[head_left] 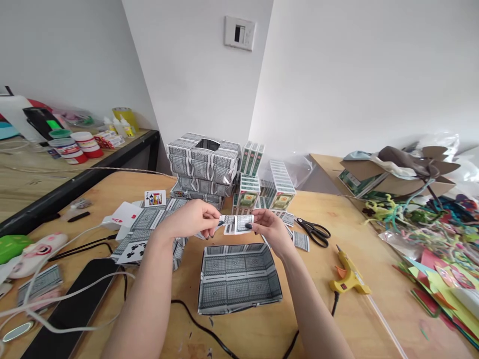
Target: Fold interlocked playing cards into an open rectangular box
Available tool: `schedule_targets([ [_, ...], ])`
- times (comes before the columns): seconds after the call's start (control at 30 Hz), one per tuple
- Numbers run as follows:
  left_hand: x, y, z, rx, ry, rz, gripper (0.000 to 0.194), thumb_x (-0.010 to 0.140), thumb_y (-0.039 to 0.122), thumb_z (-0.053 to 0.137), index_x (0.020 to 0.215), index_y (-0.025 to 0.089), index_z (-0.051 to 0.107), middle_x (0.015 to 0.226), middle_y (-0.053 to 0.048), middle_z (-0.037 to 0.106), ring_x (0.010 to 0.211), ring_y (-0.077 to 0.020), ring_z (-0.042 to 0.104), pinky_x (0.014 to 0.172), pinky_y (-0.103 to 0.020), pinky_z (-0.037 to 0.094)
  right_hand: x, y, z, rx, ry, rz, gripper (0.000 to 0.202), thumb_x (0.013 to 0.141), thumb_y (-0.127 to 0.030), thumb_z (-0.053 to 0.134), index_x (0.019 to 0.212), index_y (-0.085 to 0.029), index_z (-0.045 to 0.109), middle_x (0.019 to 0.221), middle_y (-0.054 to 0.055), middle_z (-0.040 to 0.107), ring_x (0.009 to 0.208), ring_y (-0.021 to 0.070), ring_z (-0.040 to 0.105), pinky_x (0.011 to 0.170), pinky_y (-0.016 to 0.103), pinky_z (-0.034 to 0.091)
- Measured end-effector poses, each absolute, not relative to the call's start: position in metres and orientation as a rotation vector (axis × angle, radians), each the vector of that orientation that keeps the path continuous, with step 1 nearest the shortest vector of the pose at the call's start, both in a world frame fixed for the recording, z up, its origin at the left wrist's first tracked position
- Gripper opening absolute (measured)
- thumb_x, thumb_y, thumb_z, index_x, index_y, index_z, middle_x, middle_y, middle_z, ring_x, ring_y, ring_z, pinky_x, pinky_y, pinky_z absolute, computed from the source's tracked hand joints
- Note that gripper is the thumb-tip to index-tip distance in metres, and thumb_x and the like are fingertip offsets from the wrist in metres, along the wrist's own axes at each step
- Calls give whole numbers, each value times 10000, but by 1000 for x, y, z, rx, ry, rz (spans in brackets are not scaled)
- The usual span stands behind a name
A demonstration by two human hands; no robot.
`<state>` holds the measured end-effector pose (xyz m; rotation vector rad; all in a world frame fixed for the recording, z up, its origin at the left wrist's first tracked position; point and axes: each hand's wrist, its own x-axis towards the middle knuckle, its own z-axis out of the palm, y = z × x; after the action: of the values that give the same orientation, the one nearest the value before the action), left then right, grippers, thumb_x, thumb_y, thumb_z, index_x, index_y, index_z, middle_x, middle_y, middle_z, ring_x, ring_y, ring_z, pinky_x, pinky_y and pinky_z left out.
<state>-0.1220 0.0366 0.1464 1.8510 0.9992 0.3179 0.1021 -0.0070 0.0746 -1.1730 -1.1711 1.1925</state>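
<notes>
My left hand (204, 219) pinches the left end of a small strip of playing cards, its fingers closed. At the strip's right end, my right hand (266, 227) grips a folded card (243, 222) between thumb and fingers. Both hands are just above the far edge of an open box (235, 276) covered in grey-backed cards. Behind them rises a stack of card-covered boxes (204, 162) with an opening in the top. Joined cards and loose cards (144, 222) lie left of my left hand.
Card packs (249, 192) stand behind my hands. Black scissors (316, 232) and a yellow glue gun (348, 274) lie right. Cables cross the left side near a black bar (75, 309). Pipe cleaners and coloured paper (441, 284) cover the far right.
</notes>
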Motion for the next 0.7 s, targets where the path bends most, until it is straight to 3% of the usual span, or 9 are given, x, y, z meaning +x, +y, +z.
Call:
schedule_targets([
  [0.27,-114,38,146,2014,986,366,196,697,222,428,584,171,579,575,10,614,556,-106,578,539,-191,444,109,-11,76,-1311,-1309,1205,462,640,-357,659,1055,-187,545,919,51,596,600,98,511,471,203,416],
  [0.37,-113,36,148,2116,974,447,235,726,244,424,597,173,607,608,3,635,598,-117,584,595,-209,454,110,-13,78,-1281,-1332,1160,397,642,-398,647,951,-163,565,789,34,603,546,95,499,447,199,407],
  [0.57,-112,35,144,2206,1030,586,260,776,303,439,852,199,666,783,-4,683,711,-129,607,655,-215,468,110,-19,82,-1286,-1336,756,264,661,-390,638,778,-192,509,617,-15,551,522,115,529,470,217,430],
  [0.7,-105,35,139,2192,1041,668,240,764,274,480,932,206,636,848,-2,680,737,-127,615,666,-223,482,107,-24,85,-1354,-1470,453,157,730,-349,583,748,-198,542,635,5,592,557,138,581,540,245,460],
])
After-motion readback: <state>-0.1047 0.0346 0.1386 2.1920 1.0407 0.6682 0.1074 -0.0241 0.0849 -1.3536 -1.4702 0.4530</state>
